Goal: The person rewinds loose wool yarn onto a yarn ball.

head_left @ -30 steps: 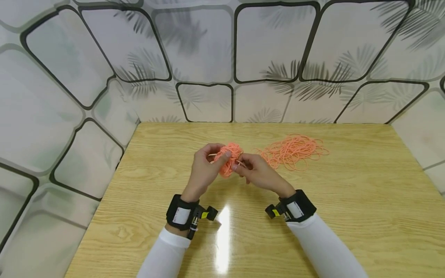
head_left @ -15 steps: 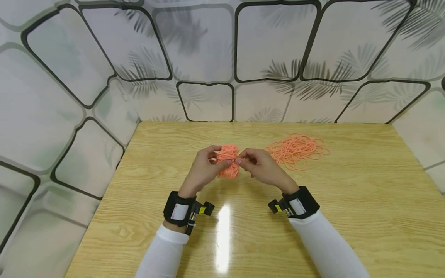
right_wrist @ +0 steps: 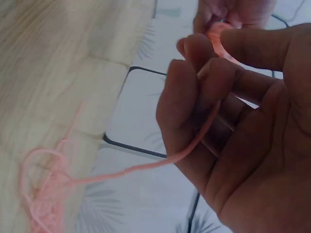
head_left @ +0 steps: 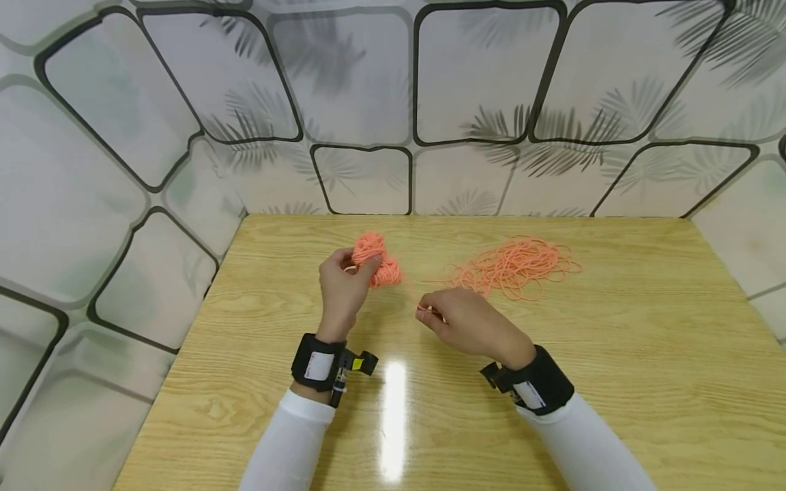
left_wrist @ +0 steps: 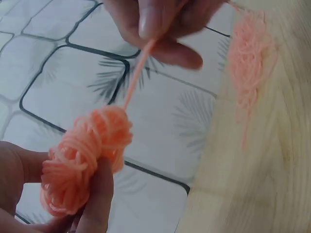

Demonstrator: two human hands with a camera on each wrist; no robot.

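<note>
My left hand (head_left: 345, 290) grips a wound bundle of coral yarn (head_left: 370, 252) between thumb and fingers, above the table's left half. The left wrist view shows the bundle (left_wrist: 87, 155) with wraps crossing round its middle. A strand (left_wrist: 137, 77) runs taut from its top to the fingertips of my right hand (head_left: 473, 324), which pinches it to the right of the bundle. From that hand the yarn (right_wrist: 131, 169) trails across to a loose heap of the same coral yarn (head_left: 518, 266) lying on the table.
The wooden table (head_left: 645, 327) meets a patterned wall (head_left: 368, 75) along its back edge, with another wall at the left. A wrist-worn camera and black strap sit on each forearm. Glare (head_left: 394, 423) marks the tabletop near the front.
My left hand has carried the bundle left and tilted it. My right hand has moved away from it, slightly lower, drawing out a strand between them.
</note>
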